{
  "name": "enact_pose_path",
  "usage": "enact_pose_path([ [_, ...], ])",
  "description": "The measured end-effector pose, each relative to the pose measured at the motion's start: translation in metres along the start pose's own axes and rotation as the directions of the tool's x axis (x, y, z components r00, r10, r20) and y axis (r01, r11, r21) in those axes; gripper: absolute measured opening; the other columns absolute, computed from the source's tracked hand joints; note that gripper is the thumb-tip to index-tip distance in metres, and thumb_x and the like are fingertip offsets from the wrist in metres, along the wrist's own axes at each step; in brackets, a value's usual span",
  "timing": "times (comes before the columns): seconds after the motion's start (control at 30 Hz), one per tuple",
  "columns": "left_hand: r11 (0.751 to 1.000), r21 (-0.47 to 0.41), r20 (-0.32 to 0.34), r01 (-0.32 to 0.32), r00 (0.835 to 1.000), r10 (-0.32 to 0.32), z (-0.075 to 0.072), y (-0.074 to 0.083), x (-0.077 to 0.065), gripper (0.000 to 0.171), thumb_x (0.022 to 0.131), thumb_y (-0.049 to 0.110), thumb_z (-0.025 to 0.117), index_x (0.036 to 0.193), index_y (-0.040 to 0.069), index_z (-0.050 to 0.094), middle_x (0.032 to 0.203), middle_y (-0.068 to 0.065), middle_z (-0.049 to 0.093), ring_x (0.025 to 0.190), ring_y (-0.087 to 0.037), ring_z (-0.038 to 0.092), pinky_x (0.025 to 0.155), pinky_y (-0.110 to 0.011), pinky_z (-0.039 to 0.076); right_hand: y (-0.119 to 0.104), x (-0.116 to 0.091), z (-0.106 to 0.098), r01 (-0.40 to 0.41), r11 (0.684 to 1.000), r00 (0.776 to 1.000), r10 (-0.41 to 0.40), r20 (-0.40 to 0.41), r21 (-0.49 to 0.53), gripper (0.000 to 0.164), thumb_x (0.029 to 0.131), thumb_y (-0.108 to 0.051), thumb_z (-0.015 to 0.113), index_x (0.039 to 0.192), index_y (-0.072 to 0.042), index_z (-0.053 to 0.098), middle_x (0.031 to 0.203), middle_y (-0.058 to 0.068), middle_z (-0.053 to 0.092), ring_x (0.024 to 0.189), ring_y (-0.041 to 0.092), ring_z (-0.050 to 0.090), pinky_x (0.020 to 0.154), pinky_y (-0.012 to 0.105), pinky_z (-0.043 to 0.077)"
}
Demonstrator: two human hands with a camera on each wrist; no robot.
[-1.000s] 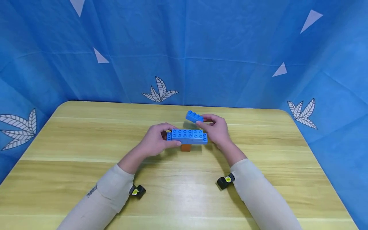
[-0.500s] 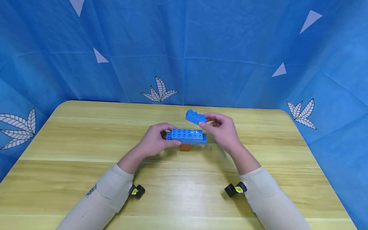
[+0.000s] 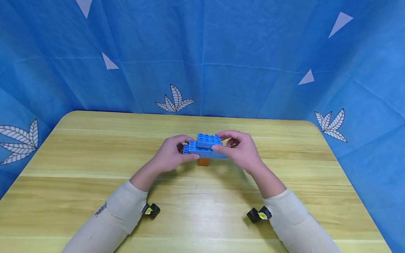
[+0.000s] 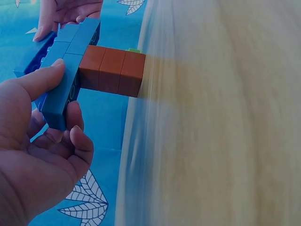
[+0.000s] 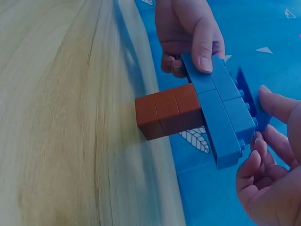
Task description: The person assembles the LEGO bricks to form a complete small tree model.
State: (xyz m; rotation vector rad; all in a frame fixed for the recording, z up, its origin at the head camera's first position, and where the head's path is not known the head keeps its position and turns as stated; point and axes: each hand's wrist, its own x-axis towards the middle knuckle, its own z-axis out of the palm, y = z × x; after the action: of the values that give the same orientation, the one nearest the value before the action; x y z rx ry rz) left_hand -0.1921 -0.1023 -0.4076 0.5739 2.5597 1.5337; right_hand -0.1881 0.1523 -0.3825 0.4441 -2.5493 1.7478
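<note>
Several blue toy building bricks are joined in two layers as a crossbar [image 5: 221,127]. It sits on a column of stacked orange-brown bricks [image 4: 112,70] standing on the table. My left hand [image 3: 171,154] grips the crossbar's left end, thumb on the near side and fingers behind. Between thumb and fingers, my right hand [image 3: 242,149] pinches a loose blue brick [image 3: 208,141], its studs up. This brick overlaps the crossbar's top studs in the head view; the right wrist view shows it tilted, with a gap at one end.
The wooden table [image 3: 202,203] has a rounded far edge, with a blue patterned cloth [image 3: 202,63] hanging behind it. A small light-green piece [image 4: 134,50] shows beside the column's foot in the left wrist view. Black wrist cameras [image 3: 259,214] stick out inward from both sleeves.
My right hand has brought the loose blue brick down and towards me, from behind the crossbar to over its top. My left hand has kept its grip in place.
</note>
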Motion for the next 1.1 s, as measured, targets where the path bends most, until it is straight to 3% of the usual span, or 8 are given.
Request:
enact_pose_path([
  [0.2, 1.0, -0.021, 0.022, -0.009, 1.0, 0.01, -0.001, -0.001, 0.0, 0.043, 0.084, 0.026, 0.083, 0.121, 0.01, 0.068, 0.097, -0.006, 0.061, 0.075, -0.029, 0.053, 0.062, -0.035, 0.044, 0.001, -0.001, 0.004, 0.051, 0.999, 0.999, -0.051, 0.001, -0.017, 0.033, 0.081, -0.012, 0.086, 0.111, -0.006, 0.075, 0.098, 0.008, 0.065, 0.07, 0.027, 0.052, 0.055, 0.027, 0.039],
  [0.3, 0.997, -0.074, 0.041, 0.015, 0.999, -0.011, -0.002, 0.001, 0.0, 0.04, 0.091, 0.032, 0.075, 0.124, 0.01, 0.066, 0.099, -0.007, 0.062, 0.079, -0.03, 0.053, 0.064, -0.037, 0.045, -0.005, -0.003, 0.007, 0.096, 0.995, 0.995, -0.097, -0.008, -0.03, 0.032, 0.081, -0.006, 0.084, 0.11, -0.001, 0.074, 0.097, 0.012, 0.065, 0.07, 0.029, 0.051, 0.055, 0.028, 0.04],
  [0.47, 0.976, -0.172, 0.035, 0.133, 0.991, -0.129, 0.001, 0.007, 0.002, 0.045, 0.1, 0.051, 0.053, 0.118, 0.013, 0.069, 0.105, -0.007, 0.064, 0.089, -0.03, 0.056, 0.074, -0.044, 0.049, -0.027, -0.011, 0.01, 0.152, 0.987, 0.988, -0.152, -0.006, -0.06, 0.028, 0.082, 0.001, 0.081, 0.108, 0.004, 0.072, 0.092, 0.017, 0.062, 0.068, 0.029, 0.051, 0.057, 0.03, 0.042],
  [0.57, 0.961, -0.189, 0.017, 0.201, 0.979, -0.202, 0.005, 0.012, 0.005, 0.05, 0.097, 0.059, 0.054, 0.112, 0.015, 0.07, 0.11, -0.006, 0.065, 0.095, -0.028, 0.058, 0.079, -0.045, 0.051, -0.033, -0.013, 0.01, 0.165, 0.984, 0.986, -0.165, 0.006, -0.067, 0.027, 0.083, 0.002, 0.08, 0.108, 0.005, 0.072, 0.092, 0.016, 0.06, 0.068, 0.028, 0.051, 0.057, 0.029, 0.042],
  [0.67, 0.949, -0.211, 0.003, 0.232, 0.971, -0.237, 0.008, 0.015, 0.008, 0.046, 0.095, 0.057, 0.058, 0.105, 0.014, 0.071, 0.111, -0.005, 0.064, 0.099, -0.028, 0.058, 0.082, -0.044, 0.049, -0.033, -0.012, 0.01, 0.182, 0.981, 0.983, -0.181, 0.023, -0.073, 0.026, 0.084, 0.003, 0.079, 0.109, 0.005, 0.071, 0.094, 0.015, 0.06, 0.069, 0.027, 0.05, 0.058, 0.03, 0.041],
  [0.83, 0.937, -0.275, 0.008, 0.215, 0.975, -0.221, 0.01, 0.018, 0.01, 0.038, 0.098, 0.046, 0.058, 0.094, 0.009, 0.065, 0.104, -0.009, 0.062, 0.097, -0.03, 0.055, 0.082, -0.042, 0.043, -0.032, -0.011, 0.009, 0.206, 0.976, 0.978, -0.203, 0.041, -0.071, 0.027, 0.085, 0.002, 0.078, 0.111, 0.004, 0.071, 0.098, 0.014, 0.061, 0.069, 0.028, 0.05, 0.058, 0.033, 0.041],
  [1.1, 0.935, -0.296, 0.015, 0.197, 0.979, -0.202, 0.012, 0.018, 0.01, 0.033, 0.099, 0.04, 0.056, 0.091, 0.009, 0.06, 0.098, -0.01, 0.058, 0.093, -0.028, 0.051, 0.077, -0.04, 0.04, -0.029, -0.012, 0.01, 0.223, 0.971, 0.974, -0.219, 0.059, -0.084, 0.028, 0.087, 0.002, 0.076, 0.114, 0.003, 0.07, 0.103, 0.013, 0.061, 0.066, 0.027, 0.047, 0.056, 0.029, 0.039],
])
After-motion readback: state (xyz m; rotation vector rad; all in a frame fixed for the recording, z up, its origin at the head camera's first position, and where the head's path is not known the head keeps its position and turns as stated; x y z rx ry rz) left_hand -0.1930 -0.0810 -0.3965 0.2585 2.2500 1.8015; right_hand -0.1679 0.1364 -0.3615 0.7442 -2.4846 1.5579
